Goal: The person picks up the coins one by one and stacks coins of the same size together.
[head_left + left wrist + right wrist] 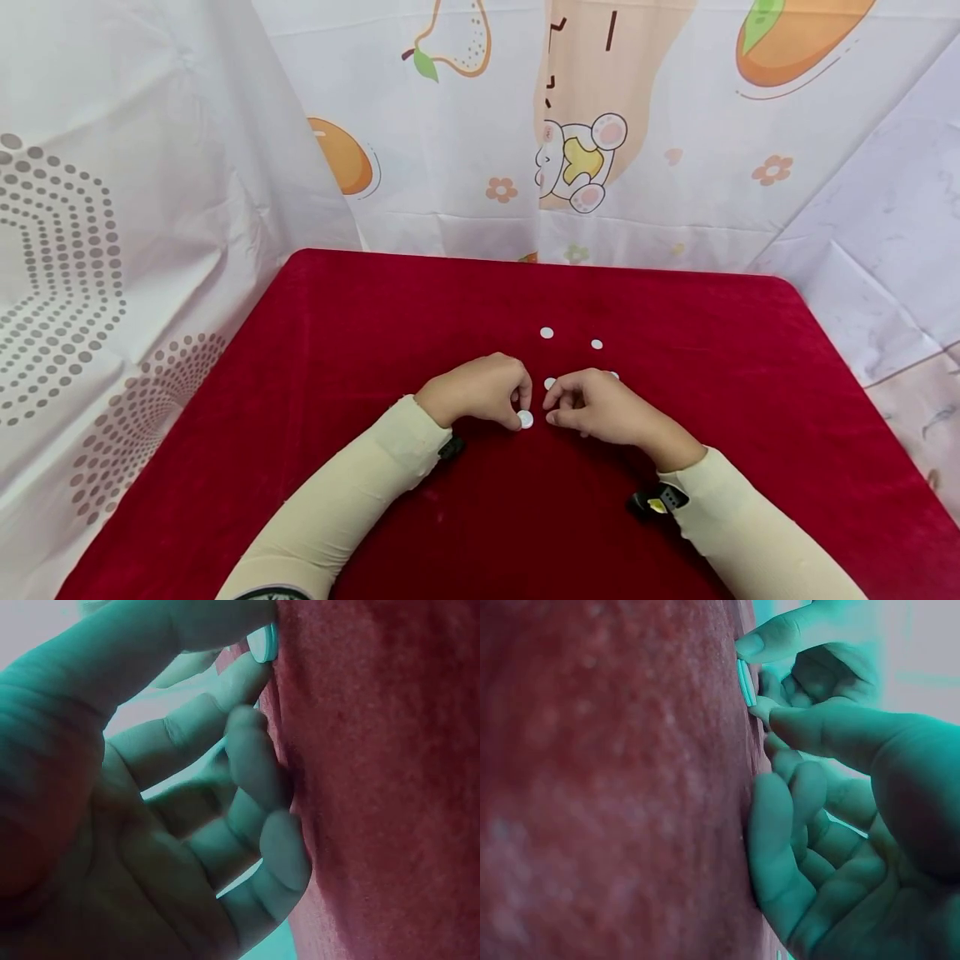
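In the head view my left hand point(483, 390) pinches a small stack of white round discs point(526, 419) at its edges, between thumb and forefinger, down at the red cloth. The right wrist view shows the stack point(746, 682) as thin layers, one on another, with the left thumb at one edge. Just to the right, my right hand point(600, 408) hovers low with loosely bent fingers and no disc visible between them. Beside its fingertips lies another white disc point(551, 383), and one more disc point(614, 375) is partly hidden behind its knuckles.
Farther back on the red-covered table point(412, 308) lie a white disc point(547, 332) and a second disc point(597, 344). A printed curtain point(450, 150) hangs along the table's far edge, with white sheeting point(187, 150) at the left side.
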Demonstrator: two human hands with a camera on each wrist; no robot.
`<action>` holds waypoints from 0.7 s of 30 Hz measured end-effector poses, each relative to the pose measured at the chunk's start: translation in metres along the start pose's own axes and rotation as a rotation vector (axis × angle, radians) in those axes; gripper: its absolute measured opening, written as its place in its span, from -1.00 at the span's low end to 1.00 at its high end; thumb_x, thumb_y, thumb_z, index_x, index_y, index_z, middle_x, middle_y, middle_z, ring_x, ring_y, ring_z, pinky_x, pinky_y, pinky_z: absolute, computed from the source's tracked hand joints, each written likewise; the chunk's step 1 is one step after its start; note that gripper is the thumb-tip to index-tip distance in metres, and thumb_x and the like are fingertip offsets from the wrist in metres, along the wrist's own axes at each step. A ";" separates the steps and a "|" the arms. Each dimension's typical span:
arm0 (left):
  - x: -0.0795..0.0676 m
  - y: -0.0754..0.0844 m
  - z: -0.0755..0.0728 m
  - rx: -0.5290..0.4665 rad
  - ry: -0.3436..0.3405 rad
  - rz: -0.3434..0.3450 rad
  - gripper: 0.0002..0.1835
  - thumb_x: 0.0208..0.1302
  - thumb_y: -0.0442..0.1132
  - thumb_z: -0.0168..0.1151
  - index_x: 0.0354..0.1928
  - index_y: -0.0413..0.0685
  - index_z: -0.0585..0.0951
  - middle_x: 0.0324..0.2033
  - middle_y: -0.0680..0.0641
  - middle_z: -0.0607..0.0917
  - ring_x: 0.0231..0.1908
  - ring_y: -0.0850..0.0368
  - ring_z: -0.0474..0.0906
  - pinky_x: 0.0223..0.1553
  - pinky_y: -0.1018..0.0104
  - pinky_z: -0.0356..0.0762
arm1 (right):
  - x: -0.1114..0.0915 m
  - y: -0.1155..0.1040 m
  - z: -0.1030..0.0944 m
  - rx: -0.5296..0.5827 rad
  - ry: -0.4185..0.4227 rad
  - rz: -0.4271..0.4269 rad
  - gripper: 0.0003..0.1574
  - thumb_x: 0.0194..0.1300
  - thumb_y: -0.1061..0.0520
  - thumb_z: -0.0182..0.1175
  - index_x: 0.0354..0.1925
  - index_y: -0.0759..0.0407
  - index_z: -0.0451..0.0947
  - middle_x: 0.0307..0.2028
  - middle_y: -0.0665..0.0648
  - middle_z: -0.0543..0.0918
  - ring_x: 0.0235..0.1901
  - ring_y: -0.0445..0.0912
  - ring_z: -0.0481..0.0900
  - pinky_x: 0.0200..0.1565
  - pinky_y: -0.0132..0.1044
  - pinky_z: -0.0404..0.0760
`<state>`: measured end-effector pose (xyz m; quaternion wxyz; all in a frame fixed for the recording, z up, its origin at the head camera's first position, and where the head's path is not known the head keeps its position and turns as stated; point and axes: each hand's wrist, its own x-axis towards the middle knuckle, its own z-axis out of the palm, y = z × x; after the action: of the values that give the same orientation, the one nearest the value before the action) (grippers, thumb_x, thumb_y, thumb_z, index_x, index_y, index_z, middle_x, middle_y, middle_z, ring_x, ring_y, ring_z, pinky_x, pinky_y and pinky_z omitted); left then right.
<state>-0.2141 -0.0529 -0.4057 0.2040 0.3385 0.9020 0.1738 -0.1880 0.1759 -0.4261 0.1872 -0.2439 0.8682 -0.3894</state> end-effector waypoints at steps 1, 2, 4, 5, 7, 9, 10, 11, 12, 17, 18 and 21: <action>0.000 -0.001 0.000 -0.017 -0.005 0.001 -0.80 0.10 -0.20 0.58 -0.52 0.20 0.70 -0.50 0.12 0.64 -0.46 0.23 0.48 -0.42 0.38 0.49 | 0.000 0.000 0.000 -0.010 0.021 0.006 -0.92 0.31 0.16 0.40 -0.22 -0.02 0.73 -0.54 -0.02 0.64 -0.65 -0.13 0.57 -0.50 -0.24 0.64; 0.000 -0.001 0.000 -0.033 -0.009 0.002 -0.80 0.10 -0.21 0.58 -0.51 0.20 0.70 -0.56 0.11 0.63 -0.51 0.23 0.47 -0.45 0.38 0.48 | 0.000 0.000 -0.001 -0.016 0.041 0.010 -0.91 0.31 0.16 0.40 -0.22 -0.02 0.72 -0.54 -0.02 0.64 -0.65 -0.13 0.56 -0.50 -0.24 0.63; 0.000 -0.002 0.000 -0.051 -0.017 0.003 -0.81 0.10 -0.21 0.58 -0.51 0.19 0.70 -0.65 0.11 0.59 -0.60 0.24 0.43 -0.50 0.39 0.44 | 0.000 0.000 -0.002 -0.024 0.077 0.017 -0.91 0.30 0.16 0.41 -0.23 -0.02 0.71 -0.55 -0.02 0.64 -0.66 -0.12 0.56 -0.49 -0.25 0.61; 0.000 -0.002 0.000 -0.055 -0.019 0.003 -0.81 0.10 -0.21 0.58 -0.51 0.19 0.70 -0.67 0.12 0.57 -0.62 0.25 0.41 -0.52 0.39 0.42 | 0.000 0.000 -0.003 -0.023 0.092 0.021 -0.91 0.30 0.17 0.42 -0.23 -0.01 0.71 -0.55 -0.02 0.64 -0.66 -0.11 0.56 -0.49 -0.25 0.60; 0.001 -0.002 0.000 -0.061 -0.022 0.002 -0.81 0.10 -0.21 0.58 -0.51 0.18 0.70 -0.70 0.12 0.54 -0.65 0.26 0.37 -0.54 0.40 0.39 | 0.000 0.001 -0.004 -0.021 0.120 0.029 -0.90 0.29 0.17 0.42 -0.23 -0.01 0.70 -0.55 -0.01 0.64 -0.67 -0.11 0.55 -0.50 -0.25 0.60; 0.001 -0.002 -0.001 -0.063 -0.026 -0.002 -0.81 0.10 -0.21 0.58 -0.51 0.17 0.69 -0.72 0.12 0.52 -0.66 0.27 0.35 -0.55 0.40 0.37 | 0.001 0.003 -0.005 -0.017 0.147 0.040 -0.89 0.29 0.16 0.43 -0.22 -0.02 0.70 -0.55 -0.01 0.63 -0.68 -0.10 0.54 -0.51 -0.25 0.59; 0.001 -0.002 -0.001 -0.064 -0.027 -0.004 -0.81 0.10 -0.20 0.58 -0.51 0.18 0.69 -0.72 0.12 0.51 -0.66 0.27 0.34 -0.55 0.40 0.36 | 0.001 0.003 -0.005 -0.016 0.160 0.047 -0.89 0.29 0.15 0.43 -0.22 -0.02 0.70 -0.55 -0.01 0.63 -0.68 -0.10 0.54 -0.52 -0.24 0.60; 0.001 -0.002 -0.001 -0.064 -0.026 -0.008 -0.81 0.10 -0.20 0.58 -0.51 0.18 0.69 -0.72 0.12 0.51 -0.66 0.27 0.34 -0.55 0.40 0.36 | 0.001 0.003 -0.006 -0.013 0.172 0.053 -0.89 0.28 0.15 0.43 -0.21 -0.01 0.70 -0.56 0.00 0.63 -0.68 -0.09 0.54 -0.53 -0.24 0.60; 0.001 -0.002 -0.001 -0.064 -0.026 -0.009 -0.81 0.10 -0.20 0.58 -0.51 0.18 0.69 -0.72 0.12 0.52 -0.66 0.27 0.35 -0.55 0.40 0.36 | 0.001 0.004 -0.006 -0.012 0.182 0.058 -0.88 0.28 0.15 0.43 -0.20 0.00 0.70 -0.56 0.00 0.63 -0.68 -0.09 0.54 -0.53 -0.23 0.59; 0.001 -0.004 0.000 -0.093 -0.033 -0.016 -0.81 0.10 -0.22 0.58 -0.50 0.18 0.70 -0.71 0.12 0.58 -0.67 0.26 0.41 -0.55 0.39 0.42 | 0.002 0.004 -0.007 -0.010 0.206 0.078 -0.76 0.27 0.15 0.44 -0.08 0.07 0.68 -0.55 0.02 0.62 -0.67 -0.07 0.55 -0.52 -0.22 0.60; 0.001 -0.004 0.000 -0.108 -0.039 -0.017 -0.81 0.10 -0.23 0.57 -0.49 0.17 0.70 -0.71 0.12 0.60 -0.68 0.26 0.44 -0.55 0.39 0.45 | 0.002 0.005 -0.007 -0.012 0.207 0.080 -0.73 0.27 0.15 0.44 -0.05 0.07 0.67 -0.55 0.02 0.62 -0.67 -0.07 0.55 -0.52 -0.21 0.61; 0.001 -0.006 0.000 -0.150 -0.057 -0.024 -0.82 0.11 -0.26 0.57 -0.47 0.13 0.70 -0.70 0.10 0.64 -0.69 0.23 0.51 -0.54 0.37 0.51 | 0.002 0.006 -0.007 -0.010 0.205 0.088 -0.65 0.27 0.14 0.44 0.02 0.07 0.66 -0.55 0.03 0.62 -0.66 -0.06 0.57 -0.50 -0.20 0.63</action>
<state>-0.2176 -0.0562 -0.4089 0.2565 0.3164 0.8842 0.2285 -0.1950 0.1819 -0.4268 0.1132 -0.1651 0.8946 -0.3995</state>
